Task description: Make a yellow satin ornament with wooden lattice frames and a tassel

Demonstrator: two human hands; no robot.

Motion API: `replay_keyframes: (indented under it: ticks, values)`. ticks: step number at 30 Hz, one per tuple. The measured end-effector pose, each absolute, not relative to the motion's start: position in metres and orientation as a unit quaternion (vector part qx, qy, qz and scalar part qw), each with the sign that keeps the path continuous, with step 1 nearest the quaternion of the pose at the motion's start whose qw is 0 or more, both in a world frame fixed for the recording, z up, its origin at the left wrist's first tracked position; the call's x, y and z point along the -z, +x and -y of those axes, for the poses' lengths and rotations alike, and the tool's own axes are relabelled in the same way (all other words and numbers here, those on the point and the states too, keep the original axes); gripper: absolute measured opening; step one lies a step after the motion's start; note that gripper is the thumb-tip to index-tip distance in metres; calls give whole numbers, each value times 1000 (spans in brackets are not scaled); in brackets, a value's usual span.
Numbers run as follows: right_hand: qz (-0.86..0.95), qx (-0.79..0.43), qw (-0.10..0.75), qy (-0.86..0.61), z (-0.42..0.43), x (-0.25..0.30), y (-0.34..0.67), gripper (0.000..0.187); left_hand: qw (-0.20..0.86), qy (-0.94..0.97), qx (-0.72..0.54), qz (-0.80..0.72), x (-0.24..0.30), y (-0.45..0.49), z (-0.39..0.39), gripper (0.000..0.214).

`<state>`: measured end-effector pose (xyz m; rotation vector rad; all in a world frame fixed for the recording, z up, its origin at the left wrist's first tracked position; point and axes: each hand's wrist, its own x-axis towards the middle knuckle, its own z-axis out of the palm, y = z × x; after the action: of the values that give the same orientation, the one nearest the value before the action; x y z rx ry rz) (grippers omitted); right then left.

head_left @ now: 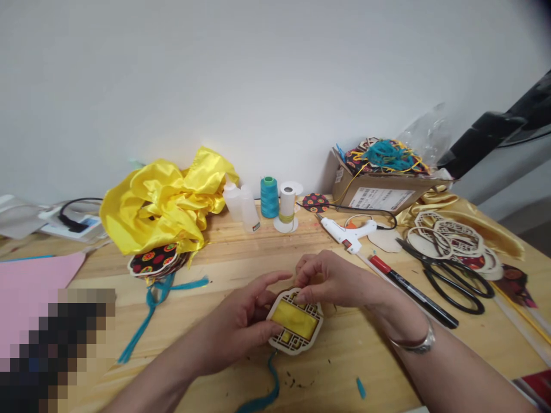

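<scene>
A scalloped wooden lattice pendant (pixel 294 321) with a shiny yellow panel is held just above the table, face up. A teal tassel (pixel 272 378) hangs from its lower edge and trails over the wood. My left hand (pixel 252 318) grips the pendant's left side, thumb on the front and the other fingers behind; its index finger stretches over the top. My right hand (pixel 322 278) is closed at the upper edge, thumb and bent fingers pressed on the rim. Any cord between those fingers is too small to make out.
Behind stand yellow satin (pixel 167 195), bottles (pixel 243 206), a teal thread cone (pixel 269 198) and a white spool (pixel 286 209). To the right lie a glue gun (pixel 348 232), a marker (pixel 413 292), scissors (pixel 447 275) and a filled carton (pixel 383 189). Patterned pendants (pixel 152 261) lie left.
</scene>
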<state>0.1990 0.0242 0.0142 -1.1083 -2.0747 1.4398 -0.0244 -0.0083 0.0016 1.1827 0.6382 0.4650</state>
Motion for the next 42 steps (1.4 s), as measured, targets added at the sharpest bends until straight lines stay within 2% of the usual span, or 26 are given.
replay_keyframes:
  ticks: [3,7,13,18,28,32,34,36,39,42]
  values:
    - [733,-523,172,-398,-24,-14,199,20,745,568,-201,-285,1,-26,7,48]
    - [739,-515,167,-400,-24,-14,199,20,675,633,-176,-334,5,-28,5,32]
    - [744,-518,157,-391,-24,-12,199,20,631,669,-187,-346,1,-23,7,29]
    - [737,-530,155,-390,-23,-11,196,17,641,685,-172,-302,-5,-21,8,31]
    - [711,-555,150,-405,-23,-9,196,16,649,668,-165,-325,-5,-21,8,37]
    - [701,-566,153,-407,-24,-7,198,27,678,635,-174,-326,-3,-21,8,42]
    - [688,-568,185,-413,-26,-8,198,38,702,606,-175,-331,0,-22,8,41]
    - [645,-569,263,-437,-28,-10,197,44,719,573,-188,-345,3,-23,6,39]
    - [512,-587,391,-490,-33,-9,196,43,726,526,-240,-373,5,-25,1,36]
    - [403,-634,418,-511,-38,-4,195,38,704,503,-307,-396,2,-25,-3,35]
